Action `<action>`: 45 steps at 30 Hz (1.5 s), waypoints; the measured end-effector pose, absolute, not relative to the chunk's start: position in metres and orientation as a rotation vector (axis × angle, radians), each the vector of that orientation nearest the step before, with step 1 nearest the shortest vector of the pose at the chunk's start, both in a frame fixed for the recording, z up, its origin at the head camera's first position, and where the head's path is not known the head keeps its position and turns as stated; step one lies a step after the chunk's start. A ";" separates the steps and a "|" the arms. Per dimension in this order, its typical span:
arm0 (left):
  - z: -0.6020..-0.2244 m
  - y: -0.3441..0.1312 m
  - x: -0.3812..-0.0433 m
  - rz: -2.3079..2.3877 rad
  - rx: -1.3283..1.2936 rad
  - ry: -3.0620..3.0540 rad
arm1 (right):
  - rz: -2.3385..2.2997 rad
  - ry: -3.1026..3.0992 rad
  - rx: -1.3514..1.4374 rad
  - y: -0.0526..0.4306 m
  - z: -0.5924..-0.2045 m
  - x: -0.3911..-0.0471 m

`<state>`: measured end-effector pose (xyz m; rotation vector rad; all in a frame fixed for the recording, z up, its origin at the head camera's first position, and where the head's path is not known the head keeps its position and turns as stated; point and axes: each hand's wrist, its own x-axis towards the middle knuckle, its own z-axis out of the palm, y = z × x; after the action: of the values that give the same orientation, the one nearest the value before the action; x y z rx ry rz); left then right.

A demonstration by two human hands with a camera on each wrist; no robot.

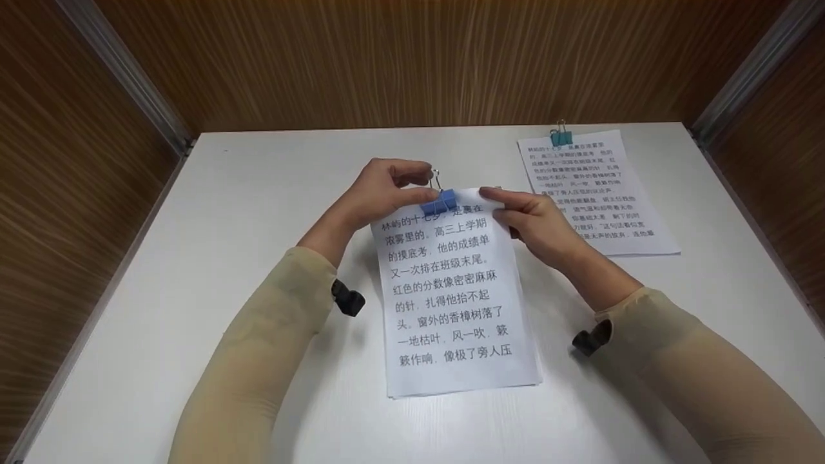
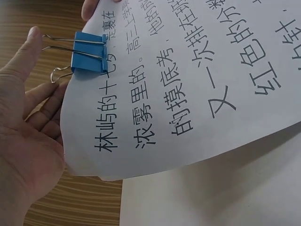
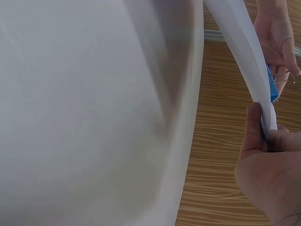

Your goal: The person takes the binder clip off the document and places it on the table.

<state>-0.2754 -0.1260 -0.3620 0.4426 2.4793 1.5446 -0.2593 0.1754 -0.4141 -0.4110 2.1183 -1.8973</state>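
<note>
A stack of printed paper (image 1: 451, 290) is held up over the table, its top edge away from me. On that edge sits a blue binder clip (image 1: 439, 202), its wire handles sticking out past the paper in the left wrist view. My right hand (image 1: 538, 222) pinches the stack's top right corner, thumb on one face and fingers on the other, as the right wrist view shows. Beside the clip is my left hand (image 1: 380, 190). Its thumb (image 2: 28, 49) is near the handle ends and its fingers lie behind the paper; no firm grip on the clip shows.
A second printed stack (image 1: 593, 193) with a teal binder clip (image 1: 561, 138) lies at the back right of the white table (image 1: 271, 174). Wood-grain panels (image 1: 412, 64) stand behind and on both sides.
</note>
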 end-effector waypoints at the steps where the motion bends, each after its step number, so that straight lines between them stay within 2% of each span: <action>1: -0.361 -0.125 -0.276 1.546 0.447 2.474 | -1.896 2.119 -0.406 0.176 -0.414 -0.259; 33: -0.363 -0.110 -0.271 1.488 0.462 2.637 | -1.904 2.085 -0.362 0.171 -0.422 -0.260; 40: -0.355 -0.126 -0.273 1.645 0.378 2.663 | -1.872 2.124 -0.347 0.175 -0.424 -0.261; 45: -0.355 -0.159 -0.270 1.831 0.286 2.582 | -1.869 2.133 -0.296 0.180 -0.426 -0.262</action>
<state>-0.2695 -0.1593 -0.3550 0.2862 2.5823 1.8307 -0.2622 0.1801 -0.4256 -0.2963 2.1331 -1.8692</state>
